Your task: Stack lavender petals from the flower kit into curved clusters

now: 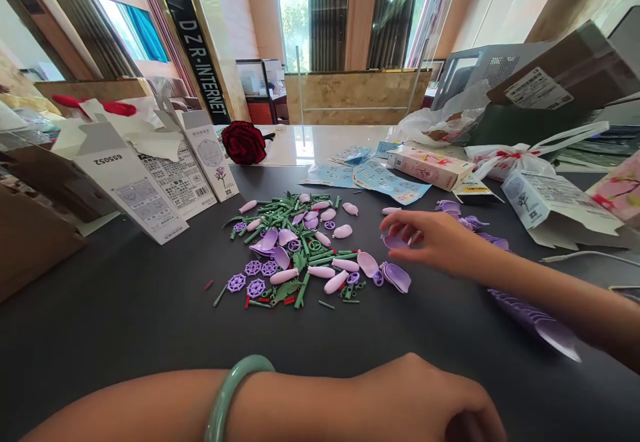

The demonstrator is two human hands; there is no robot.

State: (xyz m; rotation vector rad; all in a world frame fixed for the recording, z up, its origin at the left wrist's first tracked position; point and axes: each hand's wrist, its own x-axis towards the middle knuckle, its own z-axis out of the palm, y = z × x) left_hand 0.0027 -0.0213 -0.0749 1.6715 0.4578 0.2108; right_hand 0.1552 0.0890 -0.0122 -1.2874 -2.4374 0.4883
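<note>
Under my right hand (440, 242) lies a lilac plastic petal (395, 243), small and cupped like a shallow spoon, with a soft sheen and a deeper tint than the pale buds nearby. Most of it is hidden beneath my fingers (403, 225), so only its front rim shows. That rim runs roughly left to right, but I cannot tell the petal's full long axis or which way its tip points. My fingers are curled and close together over it, and from here I cannot tell whether they are pinching it or only resting on it.

The petal is above the dark tabletop (150, 322), just right of a scattered pile of building parts (300, 249): pale lilac petals, green stems and leaves, and purple lattice discs (251, 288). Deeper purple petals (450, 207) lie just beyond my fingertips, and a large fan of purple petals (535, 319) sits just below my right forearm (550, 282).

My left hand (420, 399) lies at the near edge of the view, with a green jade bangle (235, 395) on its wrist. Its fingers curl downward and run out of the frame, so I cannot tell whether they are open or closed. Beyond the pile stand printed box panels (180, 185) and a dark red model rose (243, 142).
</note>
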